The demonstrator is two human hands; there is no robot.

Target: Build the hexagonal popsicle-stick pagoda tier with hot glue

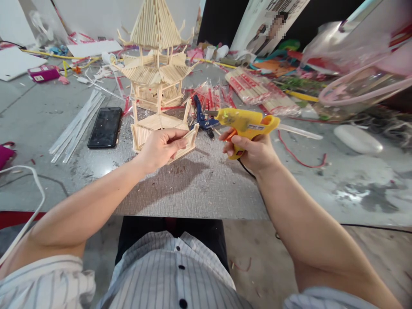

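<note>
A tall pagoda model point(156, 68) built of thin wooden sticks stands on the grey table point(206, 189) in front of me. My left hand point(161, 148) is closed on the front right corner of the model's bottom tier, fingers curled over its railing. My right hand point(252, 150) grips a yellow hot glue gun point(244, 122) by the handle, a finger near the orange trigger. The gun's nozzle points left toward the model's base, a short gap away. A clear glue stick point(299, 131) sticks out of the gun's back.
A black phone point(105, 127) lies left of the model, beside a bundle of clear glue sticks point(77, 126). Blue pliers point(201, 118) lie behind the gun. Wrapped chopstick packs point(254, 90), a pink-rimmed basin point(363, 81), a white cable point(28, 201) and craft clutter surround the area.
</note>
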